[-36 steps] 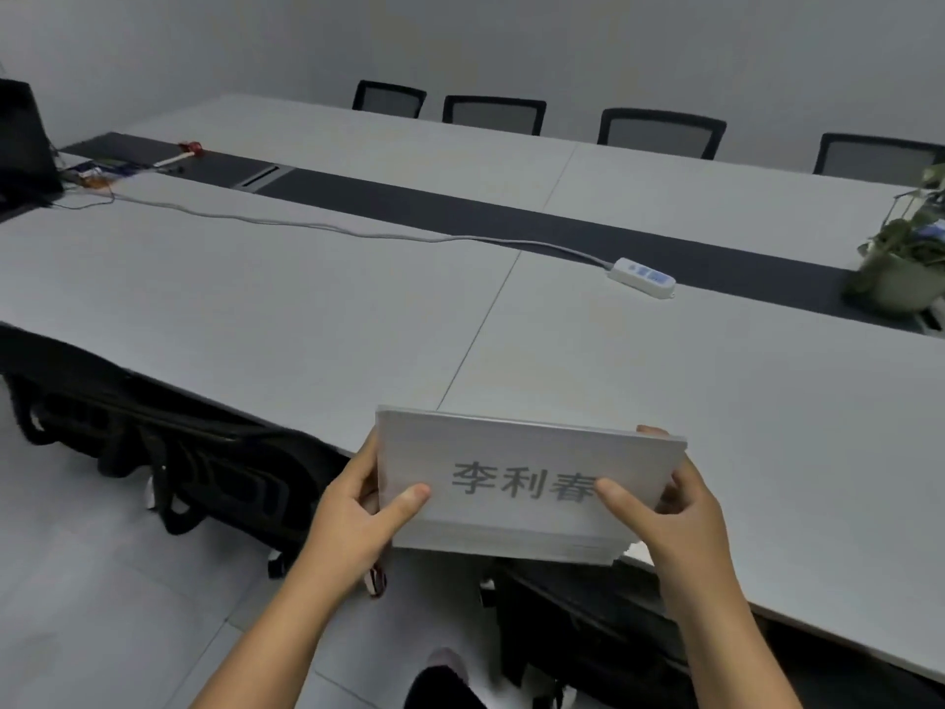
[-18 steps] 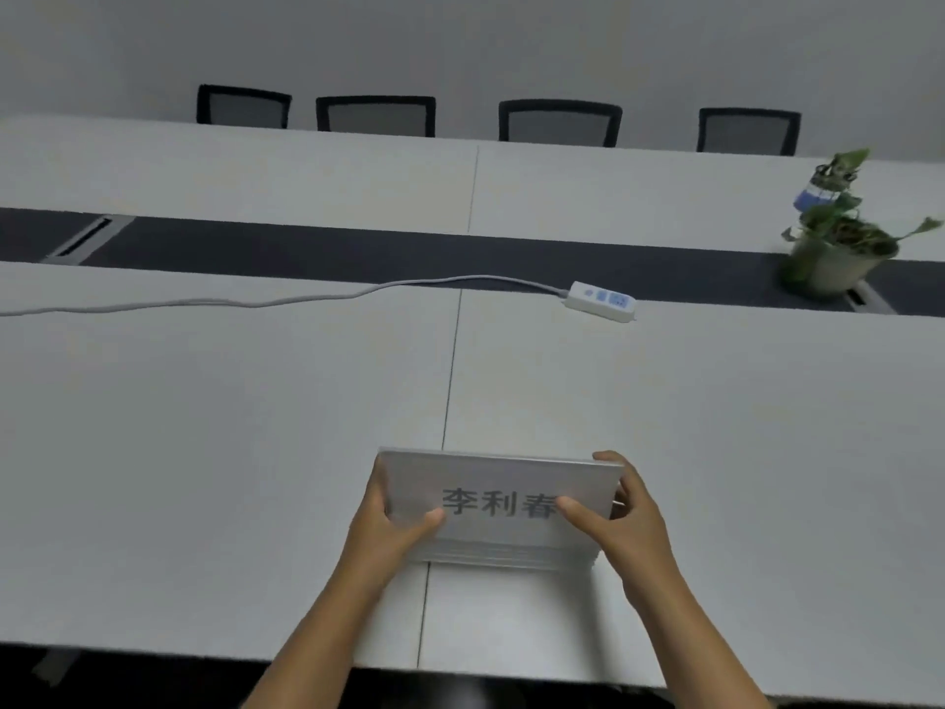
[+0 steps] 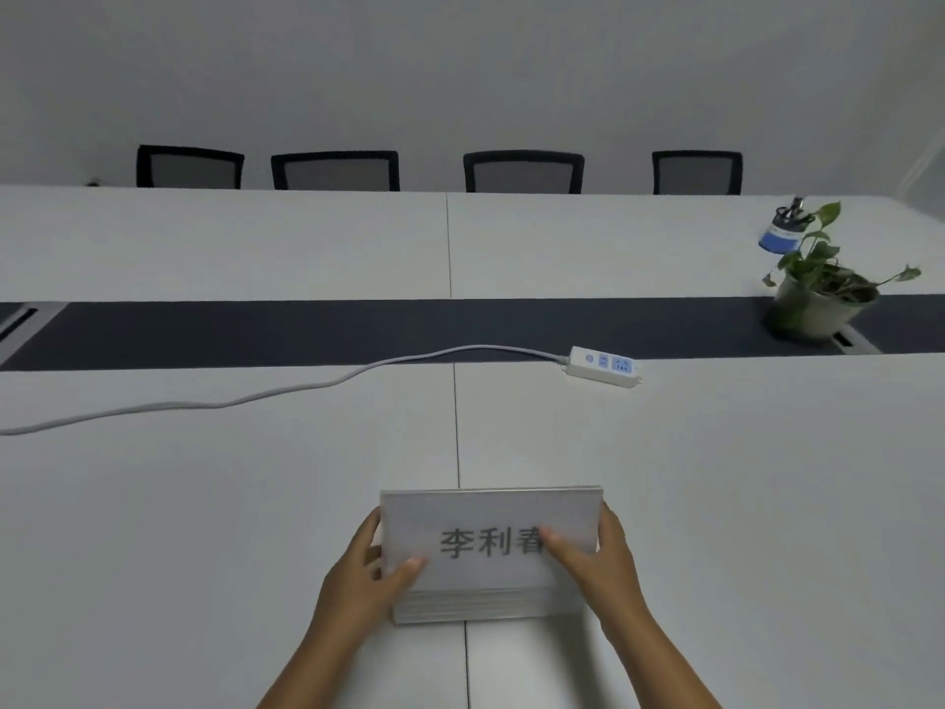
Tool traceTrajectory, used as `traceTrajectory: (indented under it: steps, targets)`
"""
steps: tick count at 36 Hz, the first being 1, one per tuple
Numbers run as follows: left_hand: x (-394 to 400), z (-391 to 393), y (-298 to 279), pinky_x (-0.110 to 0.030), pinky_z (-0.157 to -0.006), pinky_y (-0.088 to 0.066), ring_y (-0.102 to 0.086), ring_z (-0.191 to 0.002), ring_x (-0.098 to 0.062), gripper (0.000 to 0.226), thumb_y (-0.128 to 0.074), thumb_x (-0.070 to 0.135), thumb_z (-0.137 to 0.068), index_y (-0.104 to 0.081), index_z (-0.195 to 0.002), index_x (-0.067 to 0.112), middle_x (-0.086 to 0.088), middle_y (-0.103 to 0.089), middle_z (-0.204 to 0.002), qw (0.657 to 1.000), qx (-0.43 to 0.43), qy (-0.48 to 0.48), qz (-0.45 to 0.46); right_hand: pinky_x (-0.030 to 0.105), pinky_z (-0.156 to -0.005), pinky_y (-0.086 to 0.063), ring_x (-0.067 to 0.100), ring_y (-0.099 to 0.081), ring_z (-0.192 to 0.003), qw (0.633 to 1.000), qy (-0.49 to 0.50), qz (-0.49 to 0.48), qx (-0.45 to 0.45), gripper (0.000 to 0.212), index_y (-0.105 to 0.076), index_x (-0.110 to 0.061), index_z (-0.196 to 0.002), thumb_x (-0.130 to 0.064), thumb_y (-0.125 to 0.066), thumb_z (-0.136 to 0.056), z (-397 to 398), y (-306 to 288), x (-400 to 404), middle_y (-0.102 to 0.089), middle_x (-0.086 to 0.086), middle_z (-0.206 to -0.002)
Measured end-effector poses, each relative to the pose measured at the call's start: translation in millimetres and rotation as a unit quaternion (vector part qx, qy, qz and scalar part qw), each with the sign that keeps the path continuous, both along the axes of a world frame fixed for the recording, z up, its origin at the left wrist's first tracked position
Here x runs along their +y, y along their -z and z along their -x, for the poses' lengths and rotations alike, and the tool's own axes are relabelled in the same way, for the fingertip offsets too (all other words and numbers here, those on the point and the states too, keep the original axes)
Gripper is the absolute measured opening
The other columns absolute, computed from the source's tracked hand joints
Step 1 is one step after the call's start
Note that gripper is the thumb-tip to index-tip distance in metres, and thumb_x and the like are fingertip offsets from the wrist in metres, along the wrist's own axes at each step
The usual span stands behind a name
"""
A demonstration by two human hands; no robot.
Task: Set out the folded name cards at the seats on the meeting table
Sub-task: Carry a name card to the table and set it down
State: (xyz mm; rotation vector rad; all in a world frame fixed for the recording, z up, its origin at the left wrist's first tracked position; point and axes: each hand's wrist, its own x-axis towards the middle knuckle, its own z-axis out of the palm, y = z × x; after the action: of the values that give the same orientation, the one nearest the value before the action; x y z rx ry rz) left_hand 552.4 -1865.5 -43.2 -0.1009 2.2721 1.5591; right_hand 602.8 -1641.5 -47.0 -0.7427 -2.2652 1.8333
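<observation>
While a green plant (image 3: 818,263) is sitting in its pot (image 3: 810,314), your left hand (image 3: 358,580) and right hand (image 3: 598,560) are both gripping the stacked white name cards (image 3: 491,524) on the table (image 3: 204,504).

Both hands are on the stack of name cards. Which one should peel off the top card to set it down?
Probably the right hand: its thumb lies across the top card's face on the stack of name cards. The left hand grips lower, steadying the stack. It's close.

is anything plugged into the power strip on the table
No, the power strip shows bare sockets, with only its own cord trailing off to the left.
</observation>
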Motion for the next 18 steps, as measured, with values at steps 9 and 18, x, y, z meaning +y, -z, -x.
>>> traceTrajectory:
  steps: [9, 18]
  targets:
    - [4, 13, -10, -0.027, -0.094, -0.039, -0.05, -0.114, -0.015, 0.047, -0.066, 0.006, -0.077, -0.051, -0.12, 0.017, 0.0, -0.054, -0.121, 0.995, 0.086, -0.018, -0.045, 0.028, -0.079, -0.048, 0.012, -0.059, -0.096, 1.0, -0.024, 0.012, 0.004, 0.042, -0.054, -0.038, -0.091, -0.025, -0.079, -0.06, 6, 0, 9, -0.062, -0.01, -0.102]
    - [2, 9, -7, -0.02, -0.095, -0.038, -0.051, -0.112, -0.006, 0.037, -0.061, 0.008, -0.08, -0.058, -0.113, 0.024, 0.021, -0.059, -0.109, 0.983, 0.149, -0.073, -0.081, 0.018, -0.087, -0.035, 0.012, -0.053, -0.105, 0.992, -0.018, -0.115, 0.054, 0.048, -0.058, -0.022, -0.104, -0.036, -0.074, -0.061, 4, -13, 15, -0.058, -0.008, -0.105]
